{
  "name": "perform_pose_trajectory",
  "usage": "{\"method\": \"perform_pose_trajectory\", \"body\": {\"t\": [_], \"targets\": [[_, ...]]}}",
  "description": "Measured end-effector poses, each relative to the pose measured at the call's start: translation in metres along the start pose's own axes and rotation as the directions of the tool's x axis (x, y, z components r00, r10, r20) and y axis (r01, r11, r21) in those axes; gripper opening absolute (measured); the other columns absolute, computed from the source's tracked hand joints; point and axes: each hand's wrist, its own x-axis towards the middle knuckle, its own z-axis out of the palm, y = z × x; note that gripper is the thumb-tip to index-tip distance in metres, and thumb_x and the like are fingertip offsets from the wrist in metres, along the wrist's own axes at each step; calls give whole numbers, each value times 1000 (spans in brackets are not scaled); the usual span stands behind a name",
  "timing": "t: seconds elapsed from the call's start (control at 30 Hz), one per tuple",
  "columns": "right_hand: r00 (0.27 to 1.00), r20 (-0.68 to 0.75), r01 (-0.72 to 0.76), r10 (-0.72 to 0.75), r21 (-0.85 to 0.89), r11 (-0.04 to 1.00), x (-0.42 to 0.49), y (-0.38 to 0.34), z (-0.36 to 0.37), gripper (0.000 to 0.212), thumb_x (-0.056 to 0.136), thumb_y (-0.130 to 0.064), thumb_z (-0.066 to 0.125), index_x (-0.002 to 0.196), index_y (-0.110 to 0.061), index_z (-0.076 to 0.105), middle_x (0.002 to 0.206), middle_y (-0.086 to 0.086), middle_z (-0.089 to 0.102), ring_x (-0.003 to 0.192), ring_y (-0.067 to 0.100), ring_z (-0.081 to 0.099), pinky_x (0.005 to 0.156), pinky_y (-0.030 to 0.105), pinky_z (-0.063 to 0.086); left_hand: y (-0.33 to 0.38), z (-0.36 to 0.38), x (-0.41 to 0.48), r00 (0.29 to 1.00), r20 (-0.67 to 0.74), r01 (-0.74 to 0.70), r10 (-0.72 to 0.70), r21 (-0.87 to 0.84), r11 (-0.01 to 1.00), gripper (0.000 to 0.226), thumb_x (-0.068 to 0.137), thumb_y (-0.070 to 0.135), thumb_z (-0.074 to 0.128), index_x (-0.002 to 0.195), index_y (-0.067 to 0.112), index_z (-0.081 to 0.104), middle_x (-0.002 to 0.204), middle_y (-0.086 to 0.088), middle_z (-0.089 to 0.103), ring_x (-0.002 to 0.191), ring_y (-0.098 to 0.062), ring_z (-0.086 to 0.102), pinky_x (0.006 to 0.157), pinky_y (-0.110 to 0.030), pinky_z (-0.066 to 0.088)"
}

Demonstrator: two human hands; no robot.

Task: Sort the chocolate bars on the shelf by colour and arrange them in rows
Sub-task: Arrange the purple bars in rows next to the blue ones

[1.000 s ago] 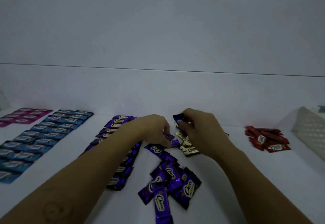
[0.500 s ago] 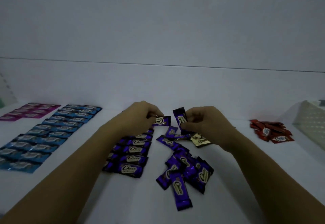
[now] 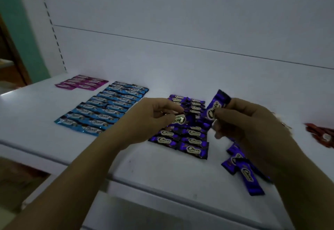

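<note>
The left hand (image 3: 153, 116) pinches one purple bar (image 3: 180, 119) by its end between thumb and fingertips, low over the purple rows (image 3: 188, 139). The right hand (image 3: 242, 119) grips a second purple bar (image 3: 216, 107), tilted up on end above the far right corner of that block. The step in hand looks like adding both bars to the purple block. To do it well, lay the left bar down logo up, turned the same way as its neighbours and flush with the row's edge, without dragging across bars already set, then follow with the right one. Beside the right forearm lies a loose purple pile (image 3: 242, 168) not yet sorted. Further left on the shelf (image 3: 54, 139) sit finished blue rows (image 3: 108, 107) and, beyond them, pink rows (image 3: 81, 82). The right forearm hides part of the loose pile, so its count is unclear; the red bars (image 3: 321, 134) are blurred and cut off at the right edge.
</note>
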Motion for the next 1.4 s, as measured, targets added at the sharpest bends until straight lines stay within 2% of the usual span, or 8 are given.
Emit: {"method": "perform_pose_trajectory", "body": {"t": [0.23,0.53,0.73,0.83,0.97,1.1,1.23,1.4], "targets": [[977,-207,-47,56,48,998,-18,34,50,9,87,1,60,91,-1,67,71,12,69,58,21,64,51,25,52,-23,-16,-25,999,-22,-32,29,-153,988,28,84,3,67,98,27,67,80,17,72,57,4,60,51,-10,45],[910,-413,-17,20,12,1000,-34,43,75,7,89,-3,58,89,0,64,70,13,69,60,24,65,51,30,54,-42,-16,-39,999,46,7,4,-223,975,15,82,13,70,90,25,66,75,11,73,57,-4,63,48,-10,43],[893,-451,-31,6,-48,998,-42,51,80,9,90,-6,59,83,-8,64,66,7,67,63,23,65,55,32,52,-54,-14,-43,999,31,-34,38,-125,992,21,79,19,74,92,35,66,86,14,72,75,-7,67,69,-26,57],[887,-463,-25,0,-48,999,-42,56,77,7,90,-7,60,85,-6,65,65,8,66,62,24,64,54,34,50,-55,-13,-42,998,10,-54,55,-110,993,10,79,33,71,87,34,66,83,8,71,74,-16,66,68,-33,56],[903,-429,-25,16,-17,1000,-40,57,80,7,89,-6,59,84,-7,64,65,6,65,61,22,64,51,30,50,-57,-16,-40,995,-90,-44,32,-131,990,36,61,55,60,83,27,59,84,8,70,76,-3,67,65,-20,55],[880,-475,-15,-4,-37,999,-41,60,76,7,88,-7,61,95,-8,63,66,6,67,59,21,65,49,29,51,-53,-11,-40,994,-78,-96,79,-246,965,31,62,39,67,81,18,55,80,5,72,74,-8,71,60,-19,56],[860,-504,11,-78,-134,991,-43,62,82,18,88,-8,64,102,-19,62,67,15,63,57,19,65,48,27,49,-52,-12,-43,986,-32,-166,163,-105,981,24,65,47,65,86,35,61,79,11,71,69,-5,67,59,-16,52],[914,-371,-53,-166,-513,857,-55,60,70,11,83,-21,66,84,-31,66,70,6,63,61,23,57,56,39,50,-55,-6,-48,985,89,-164,150,178,970,19,75,43,75,90,45,62,89,21,65,78,11,58,64,-10,45]]}}
